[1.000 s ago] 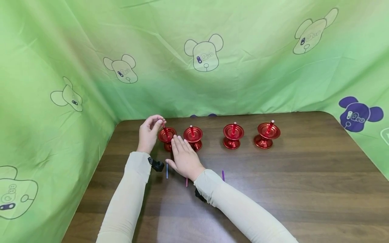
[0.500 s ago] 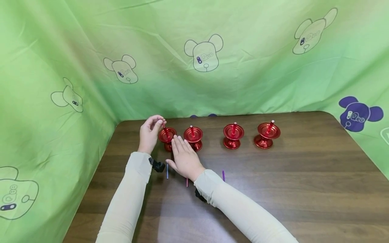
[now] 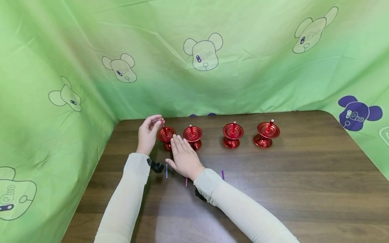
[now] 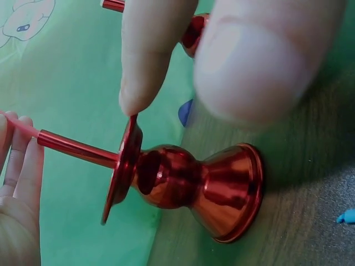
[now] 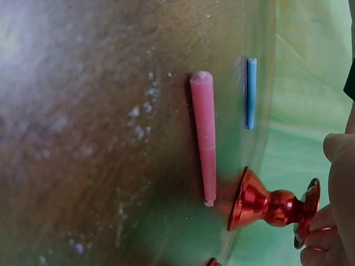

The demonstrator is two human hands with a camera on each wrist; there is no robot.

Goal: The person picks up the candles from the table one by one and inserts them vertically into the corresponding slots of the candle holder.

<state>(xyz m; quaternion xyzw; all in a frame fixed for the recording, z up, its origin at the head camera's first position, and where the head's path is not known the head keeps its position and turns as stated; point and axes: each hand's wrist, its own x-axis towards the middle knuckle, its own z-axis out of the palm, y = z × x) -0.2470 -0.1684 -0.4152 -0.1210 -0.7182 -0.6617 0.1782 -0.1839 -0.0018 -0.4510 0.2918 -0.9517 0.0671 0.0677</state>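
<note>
My left hand (image 3: 148,133) pinches a thin pinkish-red candle (image 4: 23,127) between thumb and fingers. Its lower end meets the top of the red tube (image 4: 77,148) that rises from the leftmost shiny red candle holder (image 4: 171,176). How deep it sits in the tube I cannot tell. My right hand (image 3: 186,160) lies with fingers straight and thumb spread, fingertips touching the dish rim of that same holder. In the left wrist view, a right finger (image 4: 147,66) meets the dish edge. Below the right hand lie a pink candle (image 5: 203,138) and a blue candle (image 5: 251,94).
To the right stand more red candle holders: one beside my right fingertips (image 3: 192,133), one mid-table (image 3: 233,135) and one farther right (image 3: 266,135). A purple candle (image 3: 223,175) lies by the right sleeve. A green printed cloth (image 3: 164,84) hangs behind the wooden table (image 3: 304,189).
Both hands keep nearly the same place on the holder and candle. Only a tiny shift of the head view shows.
</note>
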